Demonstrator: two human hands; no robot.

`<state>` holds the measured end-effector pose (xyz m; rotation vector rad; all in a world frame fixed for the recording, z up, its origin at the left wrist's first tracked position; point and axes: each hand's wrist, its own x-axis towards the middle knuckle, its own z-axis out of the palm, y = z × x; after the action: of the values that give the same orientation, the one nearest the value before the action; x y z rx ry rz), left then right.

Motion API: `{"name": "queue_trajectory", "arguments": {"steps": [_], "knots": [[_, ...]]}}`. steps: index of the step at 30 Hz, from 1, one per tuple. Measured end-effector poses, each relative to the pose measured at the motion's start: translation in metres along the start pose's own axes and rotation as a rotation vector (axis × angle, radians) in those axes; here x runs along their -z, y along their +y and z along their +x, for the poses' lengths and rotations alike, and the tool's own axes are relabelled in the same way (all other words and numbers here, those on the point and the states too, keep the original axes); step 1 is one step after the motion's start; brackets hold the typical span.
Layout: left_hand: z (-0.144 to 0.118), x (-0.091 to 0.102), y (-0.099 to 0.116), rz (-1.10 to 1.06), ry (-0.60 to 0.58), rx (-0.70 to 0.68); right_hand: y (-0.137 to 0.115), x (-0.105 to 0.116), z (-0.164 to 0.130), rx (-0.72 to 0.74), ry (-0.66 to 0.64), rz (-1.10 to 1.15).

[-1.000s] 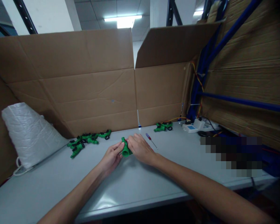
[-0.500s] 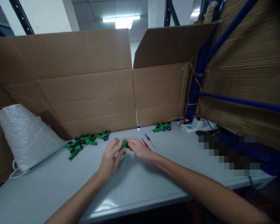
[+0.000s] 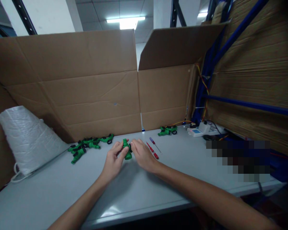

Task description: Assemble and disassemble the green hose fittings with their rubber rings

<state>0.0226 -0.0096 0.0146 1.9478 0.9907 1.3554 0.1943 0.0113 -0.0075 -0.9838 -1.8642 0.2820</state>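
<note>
A small green plastic part (image 3: 127,150) with a black piece on it is held between both hands over the grey table (image 3: 62,191). My left hand (image 3: 113,161) grips it from the left with thumb and fingers. My right hand (image 3: 142,155) pinches it from the right at the black piece. A pile of several similar green and black parts (image 3: 87,145) lies to the left, behind my left hand. One more green assembly (image 3: 167,130) sits to the right at the back.
Two small screwdrivers, one red-handled (image 3: 152,150) and one with a blue and red handle (image 3: 155,144), lie just right of my right hand. A white woven sack (image 3: 28,139) stands at the left. Cardboard walls (image 3: 91,89) ring the table; a white device with wires (image 3: 198,130) sits back right.
The green part was turned between the hands: it stood long and upright, then showed end-on, and now stands upright again. Both hands stayed at the same place on the table.
</note>
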Motion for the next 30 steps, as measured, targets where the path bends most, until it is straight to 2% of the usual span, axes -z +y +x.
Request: {"name": "queue_trajectory", "arguments": {"steps": [3, 5, 8, 11, 14, 19, 23, 26, 30], "knots": [[0.002, -0.002, -0.005, -0.399, -0.070, 0.292, -0.003, 0.003, -0.001, 0.068, 0.009, -0.214], [0.002, -0.003, -0.009, -0.602, -0.126, 0.433, -0.004, 0.004, -0.001, 0.078, -0.016, -0.315], [0.001, -0.005, -0.015, -0.706, -0.157, 0.497, -0.004, 0.003, -0.001, 0.057, -0.050, -0.373], [0.002, -0.007, -0.019, -0.596, -0.113, 0.402, -0.004, 0.004, -0.001, 0.036, -0.057, -0.319], [0.001, -0.005, -0.017, -0.277, -0.056, 0.173, -0.002, 0.004, -0.002, -0.025, -0.066, -0.174], [-0.003, 0.008, -0.015, 0.231, -0.064, -0.196, 0.005, -0.002, 0.001, -0.209, -0.153, 0.276], [-0.004, 0.013, -0.024, 0.404, -0.038, -0.447, 0.011, -0.003, 0.005, -0.329, -0.272, 0.614], [-0.005, 0.011, -0.025, 0.447, -0.048, -0.463, 0.010, -0.001, 0.004, -0.343, -0.283, 0.646], [-0.007, 0.004, -0.015, 0.360, -0.024, -0.330, 0.006, 0.000, -0.001, -0.221, -0.141, 0.437]]}}
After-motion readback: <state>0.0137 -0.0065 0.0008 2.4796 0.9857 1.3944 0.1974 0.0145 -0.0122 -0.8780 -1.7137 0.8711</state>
